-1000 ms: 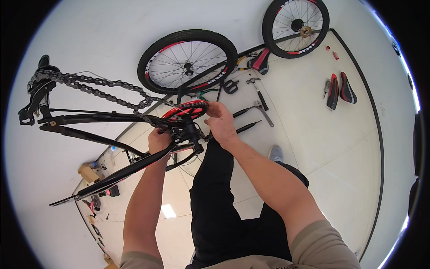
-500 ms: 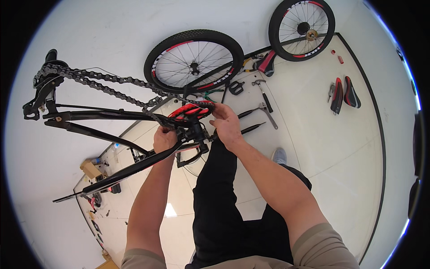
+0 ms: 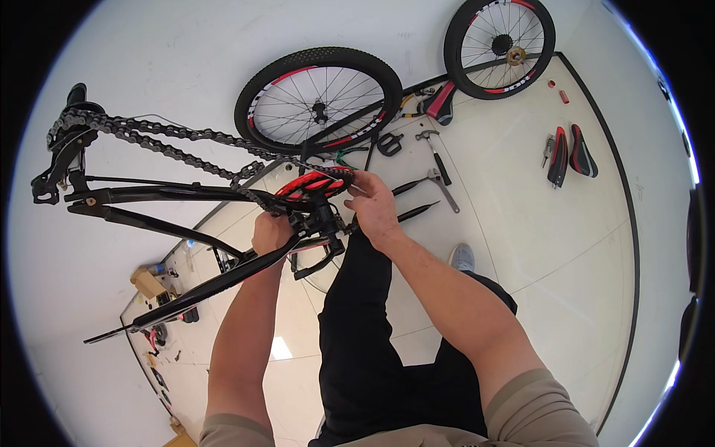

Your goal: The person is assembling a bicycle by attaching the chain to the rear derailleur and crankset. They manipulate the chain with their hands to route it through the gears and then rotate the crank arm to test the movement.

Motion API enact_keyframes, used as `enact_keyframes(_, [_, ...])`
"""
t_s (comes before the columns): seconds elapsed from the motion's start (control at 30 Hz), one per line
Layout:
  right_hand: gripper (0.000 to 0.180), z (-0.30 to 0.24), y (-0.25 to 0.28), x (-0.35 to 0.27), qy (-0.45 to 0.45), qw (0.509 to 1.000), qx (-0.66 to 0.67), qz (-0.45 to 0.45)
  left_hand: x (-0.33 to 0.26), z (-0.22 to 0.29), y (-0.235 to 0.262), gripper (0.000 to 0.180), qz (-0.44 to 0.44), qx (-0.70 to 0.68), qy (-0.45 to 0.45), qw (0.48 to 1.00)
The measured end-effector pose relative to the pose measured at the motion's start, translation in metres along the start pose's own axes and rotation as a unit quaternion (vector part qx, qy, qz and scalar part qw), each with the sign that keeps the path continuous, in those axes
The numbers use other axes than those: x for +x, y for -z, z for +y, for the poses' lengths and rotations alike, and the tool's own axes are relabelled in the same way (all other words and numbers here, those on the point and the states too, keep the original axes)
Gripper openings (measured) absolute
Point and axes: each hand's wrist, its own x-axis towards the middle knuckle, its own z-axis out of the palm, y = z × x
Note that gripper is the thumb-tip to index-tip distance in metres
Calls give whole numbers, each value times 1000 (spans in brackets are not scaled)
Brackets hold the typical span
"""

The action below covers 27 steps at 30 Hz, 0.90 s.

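Observation:
A black bicycle frame (image 3: 160, 194) stands tilted before me on the left, with a red-and-black chainring (image 3: 304, 186) at its crank end. From there a bicycle chain (image 3: 175, 157) runs back to the dark sprocket and derailleur parts (image 3: 73, 141) at the far left. My right hand (image 3: 377, 212) grips the right edge of the chainring, where the chain lies on it; the thumb is bent below. Below the chainring, my left hand (image 3: 271, 232) is closed beside the crank area and hanging chain; its fingertips are hidden by frame parts.
Two wheels (image 3: 319, 112) (image 3: 500, 46) lean on the wall. A pedal (image 3: 389, 144), a hammer (image 3: 435, 158), an adjustable wrench (image 3: 445, 191) and saddles (image 3: 583, 151) lie on the tiled floor. A cardboard box (image 3: 147, 281) and small parts sit at the left. My shoe (image 3: 462, 258) is near the wrench.
The whole view has shifted slightly, so the frame and wheels sit a little further left. Both hands keep nearly the same places at the chainring.

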Motion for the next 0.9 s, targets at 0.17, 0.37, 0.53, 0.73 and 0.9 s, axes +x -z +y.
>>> enact_keyframes(0.17, [54,-1,0,-3,1,1000,-1,-2,7,-7,-7,38,1,-136,-7,991])
enact_keyframes(0.37, [57,-4,2,-4,5,1000,2,-2,-3,10,-1,36,10,-53,81,995])
enact_keyframes(0.53, [58,-2,2,-2,3,1000,-5,-5,5,-13,-6,34,4,42,-29,999])
enact_keyframes(0.73, [55,10,3,4,-14,997,-67,21,9,-21,-4,36,-19,55,-101,993])
enact_keyframes(0.9, [51,23,9,11,-107,992,-24,67,-3,11,3,21,-15,-3,-32,999])
